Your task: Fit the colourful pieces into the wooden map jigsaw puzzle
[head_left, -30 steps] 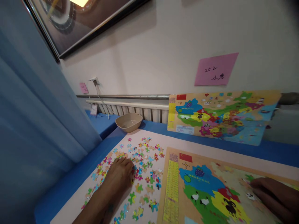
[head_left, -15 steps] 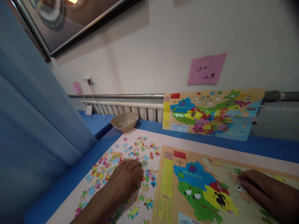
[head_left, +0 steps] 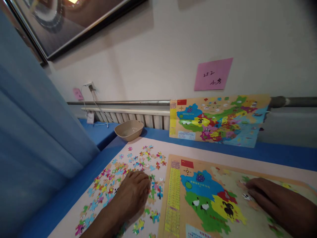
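Observation:
My left hand [head_left: 131, 195] lies palm down on a scatter of small colourful puzzle pieces [head_left: 123, 165], fingers together and slightly curled over them; I cannot see whether it holds one. My right hand [head_left: 277, 203] rests flat on the wooden map puzzle board [head_left: 198, 195], fingers stretched out beside a small white piece [head_left: 246, 197]. The board's left part is filled with blue, green, yellow and red regions; its right part is pale.
A finished map picture [head_left: 218, 120] leans against the radiator [head_left: 133, 116] at the back. A beige bowl [head_left: 128, 129] stands on the blue surface [head_left: 104, 130]. A blue curtain [head_left: 37, 132] hangs at the left. A pink note [head_left: 213, 74] is on the wall.
The view has shifted, sliding the scene leftward. My left hand moved slightly right across the loose pieces. My right hand stayed on the board near the white piece.

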The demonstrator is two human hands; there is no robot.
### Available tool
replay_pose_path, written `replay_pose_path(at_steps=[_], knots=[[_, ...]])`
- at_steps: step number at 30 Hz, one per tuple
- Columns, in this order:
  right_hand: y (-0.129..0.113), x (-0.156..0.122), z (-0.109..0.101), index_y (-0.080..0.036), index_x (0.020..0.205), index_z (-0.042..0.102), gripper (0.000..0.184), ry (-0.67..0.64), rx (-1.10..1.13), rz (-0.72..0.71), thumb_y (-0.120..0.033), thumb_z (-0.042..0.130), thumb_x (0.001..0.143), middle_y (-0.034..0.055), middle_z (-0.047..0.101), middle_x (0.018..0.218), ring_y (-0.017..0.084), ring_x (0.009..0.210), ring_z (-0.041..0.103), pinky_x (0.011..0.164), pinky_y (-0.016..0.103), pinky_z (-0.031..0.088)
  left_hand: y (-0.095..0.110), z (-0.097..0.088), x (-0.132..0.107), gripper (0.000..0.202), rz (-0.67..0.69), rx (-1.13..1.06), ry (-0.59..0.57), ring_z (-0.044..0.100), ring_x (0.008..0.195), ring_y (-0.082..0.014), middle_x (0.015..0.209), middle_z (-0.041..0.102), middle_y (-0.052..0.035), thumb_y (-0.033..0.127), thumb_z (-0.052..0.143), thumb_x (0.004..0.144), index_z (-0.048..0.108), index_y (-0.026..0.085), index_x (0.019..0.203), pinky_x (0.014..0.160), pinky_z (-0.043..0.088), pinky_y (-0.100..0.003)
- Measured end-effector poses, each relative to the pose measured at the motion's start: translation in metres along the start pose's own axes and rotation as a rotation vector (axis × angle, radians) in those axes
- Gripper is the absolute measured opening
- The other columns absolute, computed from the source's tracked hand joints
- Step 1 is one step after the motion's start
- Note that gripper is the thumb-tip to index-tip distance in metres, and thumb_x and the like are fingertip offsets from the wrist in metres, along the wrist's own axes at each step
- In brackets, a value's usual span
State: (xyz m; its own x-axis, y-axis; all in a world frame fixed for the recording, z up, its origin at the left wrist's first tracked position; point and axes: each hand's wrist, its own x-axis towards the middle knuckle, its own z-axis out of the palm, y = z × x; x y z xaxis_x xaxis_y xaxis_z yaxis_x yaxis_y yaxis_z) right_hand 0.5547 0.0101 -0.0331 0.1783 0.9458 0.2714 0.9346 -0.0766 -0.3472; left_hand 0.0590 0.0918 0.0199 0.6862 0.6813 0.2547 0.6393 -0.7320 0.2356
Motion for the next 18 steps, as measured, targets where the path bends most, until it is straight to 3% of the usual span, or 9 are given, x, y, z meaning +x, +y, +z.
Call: replay_pose_path(at_steps=[7,11,14,18], knots=[[-0.026,0.002,-0.019,-0.032,0.088,0.072,0.041,-0.126,0.042,0.041,-0.064,0.046,0.084,0.0103,0.081,0.097,0.036,0.088,0.077,0.082,0.051,0.061,-0.026,0.009,-0.007,0.019,-0.065,0.082,0.096,0.066,0.104,-0.0267,0.109,0.076,-0.0053,0.013,0.053,0.095,0.067,0.024,0.101,0.094,0.048,-0.05],[-0.034,0.003,-0.025,-0.031,0.086,0.07,0.041,-0.185,0.033,0.062,-0.062,0.044,0.084,0.0114,0.081,0.098,0.036,0.089,0.076,0.083,0.051,0.06,-0.026,0.005,-0.01,0.022,-0.013,0.083,0.05,0.068,0.108,-0.0227,0.114,0.078,-0.0013,0.011,0.055,0.094,0.069,0.027,0.101,0.096,0.05,-0.045],[-0.026,0.002,-0.02,-0.031,0.091,0.071,0.042,-0.185,0.03,0.045,-0.063,0.043,0.086,0.0113,0.08,0.1,0.035,0.092,0.076,0.085,0.05,0.059,-0.029,0.007,-0.011,0.023,-0.002,0.099,0.046,0.068,0.11,-0.023,0.114,0.078,-0.0008,0.011,0.056,0.094,0.071,0.027,0.101,0.099,0.05,-0.045],[-0.003,0.0,-0.007,-0.032,0.096,0.072,0.042,-0.146,-0.002,-0.005,-0.063,0.045,0.091,0.0107,0.08,0.102,0.032,0.092,0.076,0.085,0.045,0.06,-0.052,0.004,-0.018,0.018,-0.046,0.116,0.127,0.068,0.106,-0.0263,0.113,0.078,-0.0044,0.017,0.063,0.09,0.071,0.025,0.104,0.096,0.051,-0.045]])
